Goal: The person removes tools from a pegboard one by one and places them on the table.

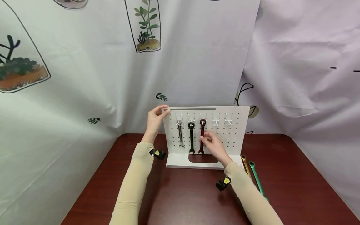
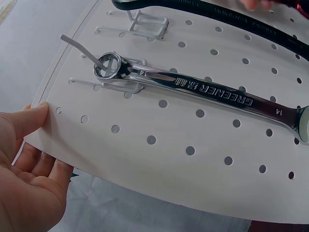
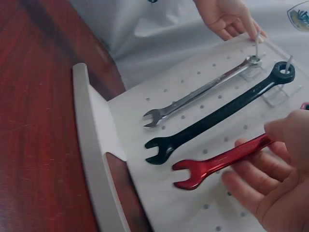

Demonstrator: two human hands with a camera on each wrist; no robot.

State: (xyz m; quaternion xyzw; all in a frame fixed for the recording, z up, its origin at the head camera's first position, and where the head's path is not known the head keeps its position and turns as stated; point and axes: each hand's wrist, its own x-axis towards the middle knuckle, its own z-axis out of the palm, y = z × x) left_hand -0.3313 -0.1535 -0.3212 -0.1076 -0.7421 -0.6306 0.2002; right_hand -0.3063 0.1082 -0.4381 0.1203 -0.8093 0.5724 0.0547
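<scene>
Head view: right sleeve (image 1: 250, 195) partly hides green wrench (image 1: 256, 179) and gold wrench (image 1: 246, 167), lower right; right hand (image 1: 215, 145) pinches red wrench (image 1: 202, 132) near centre; left hand (image 1: 154, 120) pinches pegboard (image 1: 243, 125) at its upper-left corner.
Likely hanging; next calls for checking seating, then release. Ring end (image 1: 202, 125) cut off in right wrist view.

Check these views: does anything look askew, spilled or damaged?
Nothing stands out. The silver wrench and black wrench hang on the white board, the right hand holds the red wrench, and the gold wrench and green wrench lie on the table. No spill or damage shows.
</scene>
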